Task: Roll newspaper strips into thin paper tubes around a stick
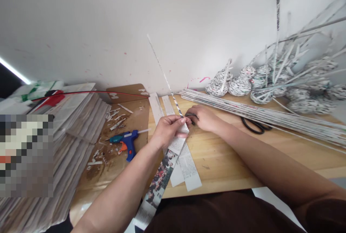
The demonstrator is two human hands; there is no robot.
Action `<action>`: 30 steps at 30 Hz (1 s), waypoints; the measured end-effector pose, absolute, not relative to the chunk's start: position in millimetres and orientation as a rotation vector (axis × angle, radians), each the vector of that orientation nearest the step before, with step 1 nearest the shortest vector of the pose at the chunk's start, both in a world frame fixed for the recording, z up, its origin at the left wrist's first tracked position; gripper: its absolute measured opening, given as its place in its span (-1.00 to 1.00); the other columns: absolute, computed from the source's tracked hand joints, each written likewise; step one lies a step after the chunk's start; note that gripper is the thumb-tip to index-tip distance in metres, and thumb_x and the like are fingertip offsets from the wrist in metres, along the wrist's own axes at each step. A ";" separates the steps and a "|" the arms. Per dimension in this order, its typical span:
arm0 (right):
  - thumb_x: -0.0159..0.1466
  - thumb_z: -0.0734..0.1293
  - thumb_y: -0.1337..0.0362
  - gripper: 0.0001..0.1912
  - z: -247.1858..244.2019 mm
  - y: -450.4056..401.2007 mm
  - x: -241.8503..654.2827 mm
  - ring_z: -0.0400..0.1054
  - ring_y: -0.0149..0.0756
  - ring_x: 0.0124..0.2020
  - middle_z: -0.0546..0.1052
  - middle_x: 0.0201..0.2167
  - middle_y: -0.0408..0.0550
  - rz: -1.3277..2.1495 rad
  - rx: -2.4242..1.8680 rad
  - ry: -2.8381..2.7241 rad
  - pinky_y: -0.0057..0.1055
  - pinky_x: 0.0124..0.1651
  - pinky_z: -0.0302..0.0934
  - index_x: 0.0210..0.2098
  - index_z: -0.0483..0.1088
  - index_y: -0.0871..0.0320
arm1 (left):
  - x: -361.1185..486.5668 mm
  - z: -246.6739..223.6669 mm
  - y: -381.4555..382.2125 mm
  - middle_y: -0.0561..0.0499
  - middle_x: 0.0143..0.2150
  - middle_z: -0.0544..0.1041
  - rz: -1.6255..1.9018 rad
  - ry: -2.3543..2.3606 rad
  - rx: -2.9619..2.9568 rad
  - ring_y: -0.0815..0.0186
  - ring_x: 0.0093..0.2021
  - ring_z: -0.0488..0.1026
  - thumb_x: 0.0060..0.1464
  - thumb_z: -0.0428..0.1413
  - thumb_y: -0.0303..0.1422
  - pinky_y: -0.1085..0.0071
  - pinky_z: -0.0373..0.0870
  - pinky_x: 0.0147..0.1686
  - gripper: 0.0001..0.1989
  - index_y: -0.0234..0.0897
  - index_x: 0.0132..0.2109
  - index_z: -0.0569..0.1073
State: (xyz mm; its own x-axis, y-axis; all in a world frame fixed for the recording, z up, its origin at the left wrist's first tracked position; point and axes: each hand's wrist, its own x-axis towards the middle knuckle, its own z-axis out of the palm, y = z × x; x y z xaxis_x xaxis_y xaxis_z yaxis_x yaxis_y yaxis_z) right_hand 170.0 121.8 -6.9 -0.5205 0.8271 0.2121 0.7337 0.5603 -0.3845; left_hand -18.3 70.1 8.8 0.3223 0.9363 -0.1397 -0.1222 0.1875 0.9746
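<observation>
Here at the wooden bench (227,157), it's all about the left hand (171,129) — its grip is clamped on a newspaper strip (160,182), thumb on top, right where the paper meets a slender paper tube (177,107). That tube slants up and away to the left against the pale wall, while the strip drops from the fingers toward the person's lap, its lower end past the bench edge. Doing this well, I'd say, calls for a light but firm pinch at the join, the strip held taut and at a steady slant so each turn overlaps the last without a gap; too slack and the tube could go soft, too hard and it may crease.

Now the poses: the left forearm rises from below, wrist tipped inward, thumb toward the middle. The right forearm sweeps in from the lower right, and the right hand (204,118) sits just beside the join, back of the hand up, fingers curled down near a dark looped handle (192,115) — whether that grip is closed on anything, I can't tell. Loose paper strips (192,170) lie on the bench beneath the left hand
</observation>
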 end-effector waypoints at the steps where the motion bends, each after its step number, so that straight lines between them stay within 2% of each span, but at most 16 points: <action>1: 0.37 0.16 0.25 -0.71 -8.0 121.7 167.3 0.37 -0.26 -0.28 0.54 -0.33 0.03 0.353 -1.283 -2.424 -0.40 -0.22 0.09 -0.30 0.48 0.18 | -18.1 8.5 70.3 -0.12 -0.25 0.60 0.942 0.935 1.112 0.25 -0.29 0.53 -0.05 0.26 -0.13 0.42 0.52 -0.47 -0.63 -0.37 -0.24 0.55; 3: 0.40 0.10 0.21 -0.63 -8.4 122.5 163.4 0.33 -0.31 -0.41 0.51 -0.45 -0.02 0.349 -1.354 -2.349 -0.41 -0.34 0.03 -0.39 0.44 0.18 | -17.4 7.3 70.5 -0.14 -0.22 0.60 0.962 0.908 1.098 0.23 -0.27 0.53 -0.05 0.26 -0.14 0.40 0.53 -0.46 -0.65 -0.37 -0.25 0.54; 6: 0.40 0.09 0.07 -0.53 -7.2 125.1 163.4 0.30 -0.31 -0.48 0.47 -0.55 -0.06 0.334 -1.434 -2.162 -0.41 -0.41 -0.03 -0.48 0.39 0.16 | -15.4 5.4 69.8 -0.16 -0.21 0.59 0.945 0.861 1.068 0.24 -0.29 0.55 -0.05 0.27 -0.16 0.38 0.54 -0.43 -0.66 -0.39 -0.26 0.52; 8: 0.38 0.07 -0.03 -0.44 -6.0 126.6 166.1 0.30 -0.30 -0.51 0.43 -0.61 -0.08 0.387 -1.446 -2.046 -0.40 -0.42 -0.02 -0.57 0.36 0.16 | -14.0 4.7 68.6 -0.15 -0.26 0.59 0.909 0.852 1.057 0.25 -0.32 0.55 -0.05 0.28 -0.17 0.40 0.52 -0.42 -0.66 -0.40 -0.26 0.51; 10: 0.37 0.05 -0.08 -0.39 -3.6 126.9 168.5 0.33 -0.27 -0.49 0.45 -0.59 -0.06 0.496 -1.397 -1.934 -0.39 -0.39 0.06 -0.58 0.40 0.17 | -13.1 4.3 67.2 -0.13 -0.32 0.59 0.867 0.862 1.057 0.27 -0.34 0.55 -0.05 0.28 -0.17 0.43 0.51 -0.42 -0.65 -0.40 -0.26 0.51; 11: 0.37 0.05 -0.08 -0.40 -1.7 126.5 169.2 0.37 -0.25 -0.43 0.50 -0.52 -0.04 0.549 -1.335 -1.877 -0.38 -0.33 0.12 -0.50 0.45 0.17 | -12.8 4.2 66.6 -0.13 -0.34 0.58 0.846 0.866 1.061 0.27 -0.35 0.55 -0.05 0.27 -0.17 0.44 0.50 -0.42 -0.65 -0.40 -0.25 0.50; 13: 0.37 0.11 -0.04 -0.52 3.7 124.3 169.5 0.42 -0.21 -0.24 0.56 -0.29 -0.01 0.629 -1.159 -1.762 -0.34 -0.16 0.20 -0.19 0.50 0.15 | -12.6 3.8 65.8 -0.11 -0.34 0.57 0.804 0.865 1.083 0.29 -0.35 0.54 -0.03 0.26 -0.16 0.44 0.49 -0.42 -0.65 -0.40 -0.24 0.50; 15: 0.34 0.19 0.00 -0.54 10.8 121.1 168.9 0.41 -0.21 -0.12 0.55 -0.18 -0.01 0.736 -1.013 -1.652 -0.30 -0.06 0.21 0.13 0.34 0.07 | -12.7 3.4 65.3 -0.11 -0.33 0.57 0.759 0.869 1.122 0.30 -0.36 0.54 -0.01 0.24 -0.14 0.46 0.47 -0.43 -0.63 -0.39 -0.22 0.51; 17: 0.32 0.23 0.01 -0.45 17.7 118.1 168.8 0.41 -0.22 -0.15 0.55 -0.24 -0.03 0.946 -0.950 -1.545 -0.31 -0.13 0.24 0.25 0.20 0.03 | -12.7 2.9 65.0 -0.11 -0.33 0.57 0.702 0.876 1.169 0.30 -0.38 0.53 -0.01 0.23 -0.12 0.47 0.45 -0.46 -0.61 -0.39 -0.21 0.51; 19: 0.31 0.25 0.00 -0.50 22.4 116.3 169.9 0.41 -0.24 -0.20 0.53 -0.30 -0.04 1.189 -0.920 -1.488 -0.37 -0.26 0.23 0.18 0.31 0.05 | -12.6 1.9 64.6 -0.12 -0.34 0.57 0.643 0.864 1.211 0.30 -0.39 0.53 -0.01 0.22 -0.10 0.48 0.43 -0.48 -0.61 -0.39 -0.22 0.51; 21: 0.28 0.29 0.01 -0.59 23.8 115.9 171.9 0.37 -0.29 -0.26 0.51 -0.29 -0.02 1.349 -0.892 -1.477 -0.42 -0.33 0.19 -0.01 0.48 0.10 | -12.5 -0.1 64.1 -0.11 -0.35 0.57 0.605 0.842 1.233 0.29 -0.39 0.54 -0.02 0.22 -0.10 0.47 0.43 -0.48 -0.61 -0.39 -0.24 0.51; 23: 0.25 0.34 0.03 -0.65 23.0 116.0 173.8 0.31 -0.37 -0.35 0.50 -0.29 -0.02 1.408 -0.870 -1.480 -0.44 -0.37 0.16 -0.15 0.56 0.15 | -12.6 -2.8 63.7 -0.09 -0.37 0.56 0.592 0.826 1.238 0.28 -0.40 0.53 -0.03 0.22 -0.09 0.45 0.43 -0.48 -0.61 -0.38 -0.25 0.50; 25: 0.23 0.35 0.03 -0.65 22.5 115.8 174.5 0.25 -0.41 -0.42 0.49 -0.32 -0.02 1.421 -0.861 -1.473 -0.44 -0.39 0.14 -0.19 0.58 0.16 | -12.2 -5.1 63.3 -0.09 -0.38 0.56 0.590 0.816 1.241 0.28 -0.41 0.53 -0.04 0.23 -0.10 0.43 0.43 -0.48 -0.61 -0.38 -0.25 0.49; 30: 0.23 0.34 0.02 -0.62 36.9 108.8 172.1 0.25 -0.41 -0.41 0.45 -0.35 -0.02 1.442 -0.841 -1.472 -0.46 -0.40 0.12 -0.17 0.58 0.19 | -8.0 6.0 58.1 -0.07 -0.40 0.56 0.617 0.847 1.270 0.31 -0.44 0.49 -0.07 0.24 -0.09 0.44 0.39 -0.47 -0.59 -0.38 -0.23 0.50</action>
State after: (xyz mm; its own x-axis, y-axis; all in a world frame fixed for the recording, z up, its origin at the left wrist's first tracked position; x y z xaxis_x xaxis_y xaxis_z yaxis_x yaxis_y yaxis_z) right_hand 172.1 108.8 36.9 -0.3792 0.9161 0.1302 -0.1118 0.0943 -0.9893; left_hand -8.0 58.1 6.0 0.5644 0.8004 -0.2020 0.0528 0.2092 0.9765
